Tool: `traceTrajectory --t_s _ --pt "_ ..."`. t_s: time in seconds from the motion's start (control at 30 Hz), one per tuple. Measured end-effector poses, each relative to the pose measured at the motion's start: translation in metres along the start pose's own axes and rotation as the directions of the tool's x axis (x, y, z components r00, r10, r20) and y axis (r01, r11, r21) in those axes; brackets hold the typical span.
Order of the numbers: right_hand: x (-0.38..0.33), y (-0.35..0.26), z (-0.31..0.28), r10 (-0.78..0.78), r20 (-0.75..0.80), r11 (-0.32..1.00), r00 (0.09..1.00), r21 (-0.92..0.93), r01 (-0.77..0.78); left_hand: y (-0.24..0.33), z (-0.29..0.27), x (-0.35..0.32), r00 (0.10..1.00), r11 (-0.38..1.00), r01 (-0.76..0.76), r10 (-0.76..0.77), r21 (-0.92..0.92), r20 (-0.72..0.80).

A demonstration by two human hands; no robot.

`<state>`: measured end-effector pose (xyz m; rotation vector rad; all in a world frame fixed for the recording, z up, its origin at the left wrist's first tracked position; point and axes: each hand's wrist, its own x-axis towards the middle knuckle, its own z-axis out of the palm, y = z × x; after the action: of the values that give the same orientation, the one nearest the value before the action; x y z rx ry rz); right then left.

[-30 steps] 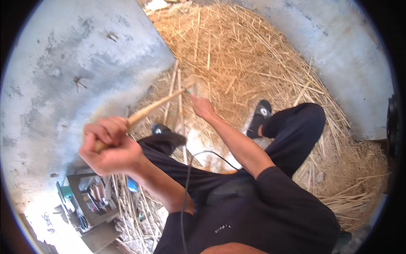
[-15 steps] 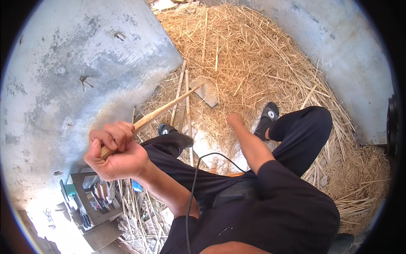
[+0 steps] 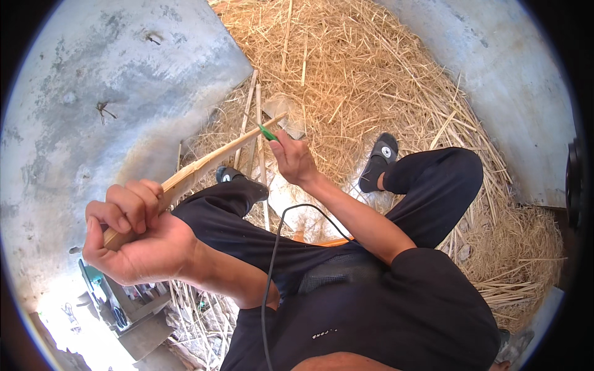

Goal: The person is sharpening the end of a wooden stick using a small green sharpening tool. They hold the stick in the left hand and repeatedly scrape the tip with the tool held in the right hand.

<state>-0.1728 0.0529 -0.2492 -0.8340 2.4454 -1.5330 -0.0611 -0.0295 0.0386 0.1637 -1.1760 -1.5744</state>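
Note:
My left hand (image 3: 145, 232) is wrapped round the near end of a long pale bamboo strip (image 3: 207, 162), which slants up and away to the right. Close to the strip's far tip, my right hand (image 3: 294, 159) is closed on a green-handled knife (image 3: 267, 132). Its thin blade is hard to make out; it seems to cross the strip near that tip.
Straw-like shavings (image 3: 352, 80) cover the floor ahead, with long slats (image 3: 260, 154) lying beside my left foot. Pale walls stand left (image 3: 136, 74) and right (image 3: 495, 93). A black cable (image 3: 272, 272) runs over my lap. A box of tools (image 3: 117, 303) sits at lower left.
My right hand has risen from low over the shavings to the strip's far end, and the green-handled knife now shows. My left hand has shifted left and nearer with the bamboo strip.

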Motion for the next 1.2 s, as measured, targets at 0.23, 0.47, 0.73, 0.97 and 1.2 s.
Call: traceTrajectory --t_s 0.23,0.47,0.73,0.97,1.2 --pt "0.033 0.040 -0.003 0.381 0.086 0.905 0.921 -0.241 -0.351 0.001 0.000 0.003 0.999 0.998 0.002 0.000 0.060 -0.039" --pt "0.022 0.065 0.018 0.464 -0.016 0.825 0.886 -0.356 -0.439 0.000 0.003 0.004 1.000 0.998 0.024 -0.025 0.058 0.001" --pt "0.044 0.047 0.024 0.290 0.030 0.943 0.956 -0.180 -0.280 0.000 0.004 0.021 0.990 0.992 0.105 -0.111 0.068 0.091" --pt "0.053 0.093 0.041 0.454 -0.044 0.852 0.890 -0.269 -0.448 -0.006 0.010 0.030 0.983 0.998 0.053 -0.060 0.045 0.174" --pt "0.063 0.073 0.039 0.201 -0.051 0.979 0.978 -0.005 -0.202 -0.003 0.000 0.024 0.985 0.995 0.092 -0.096 0.036 0.146"
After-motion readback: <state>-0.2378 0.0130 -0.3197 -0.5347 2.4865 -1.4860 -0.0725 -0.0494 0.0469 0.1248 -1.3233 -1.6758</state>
